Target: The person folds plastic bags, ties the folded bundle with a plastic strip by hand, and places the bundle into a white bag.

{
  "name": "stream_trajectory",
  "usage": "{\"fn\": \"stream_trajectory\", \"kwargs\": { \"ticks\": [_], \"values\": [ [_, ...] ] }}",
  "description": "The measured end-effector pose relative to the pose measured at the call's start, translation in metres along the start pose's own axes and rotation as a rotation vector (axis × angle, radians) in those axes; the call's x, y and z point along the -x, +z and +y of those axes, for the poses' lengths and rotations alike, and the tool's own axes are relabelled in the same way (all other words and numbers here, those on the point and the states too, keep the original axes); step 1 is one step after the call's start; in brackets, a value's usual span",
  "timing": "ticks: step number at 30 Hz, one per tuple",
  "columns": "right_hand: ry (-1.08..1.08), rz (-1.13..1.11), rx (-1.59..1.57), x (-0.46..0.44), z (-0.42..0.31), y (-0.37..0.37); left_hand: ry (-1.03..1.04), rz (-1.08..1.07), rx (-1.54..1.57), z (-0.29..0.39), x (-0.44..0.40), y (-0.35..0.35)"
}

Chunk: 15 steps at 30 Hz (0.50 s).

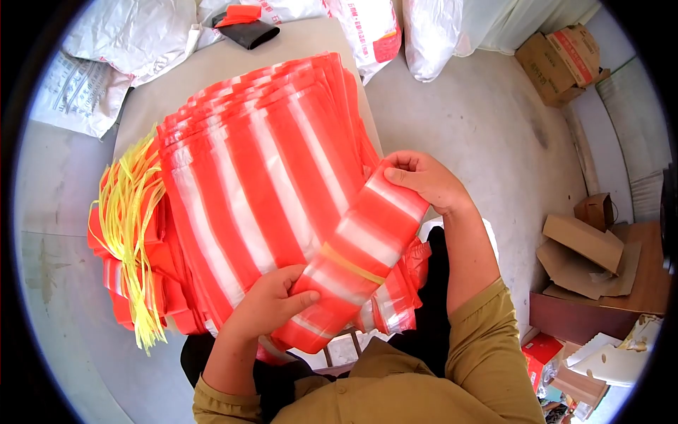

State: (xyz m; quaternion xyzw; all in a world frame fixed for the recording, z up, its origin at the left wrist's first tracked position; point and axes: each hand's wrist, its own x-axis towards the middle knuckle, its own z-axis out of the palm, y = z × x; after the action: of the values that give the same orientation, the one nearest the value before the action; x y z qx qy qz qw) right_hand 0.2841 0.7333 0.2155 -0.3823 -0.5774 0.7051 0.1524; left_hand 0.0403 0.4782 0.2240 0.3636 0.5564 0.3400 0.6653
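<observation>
A folded bundle of red-and-white striped plastic bags [364,237] lies slantwise in front of me, with a yellow band [353,264] around its middle. My left hand [272,300] grips its lower left end, thumb on top. At the upper right end, my right hand [421,178] pinches the bundle between thumb and fingers. Beneath and beyond it spreads a thick stack of flat striped bags [254,162]. Long yellow strips [134,226] hang over more folded red bundles [138,293] left of the stack.
A pale table [311,46] bears the stack. A black and red item [247,30] rests at its far edge, near white sacks [134,35]. Cardboard boxes [561,63] stand at the back right. An opened carton [586,258] sits on a brown cabinet [593,307].
</observation>
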Motion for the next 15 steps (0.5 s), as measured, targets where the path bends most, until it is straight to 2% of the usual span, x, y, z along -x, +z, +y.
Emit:
{"fn": "stream_trajectory", "kwargs": {
  "ticks": [10,15],
  "values": [
    [-0.025,0.034,-0.039,-0.0033,0.0039,0.0018,-0.117,0.047,-0.164,-0.0004,-0.0015,-0.0035],
    [-0.019,0.055,-0.096,-0.0054,0.0032,0.0031,-0.115,0.038,-0.124,0.0016,-0.0015,-0.0043]
  ]
}}
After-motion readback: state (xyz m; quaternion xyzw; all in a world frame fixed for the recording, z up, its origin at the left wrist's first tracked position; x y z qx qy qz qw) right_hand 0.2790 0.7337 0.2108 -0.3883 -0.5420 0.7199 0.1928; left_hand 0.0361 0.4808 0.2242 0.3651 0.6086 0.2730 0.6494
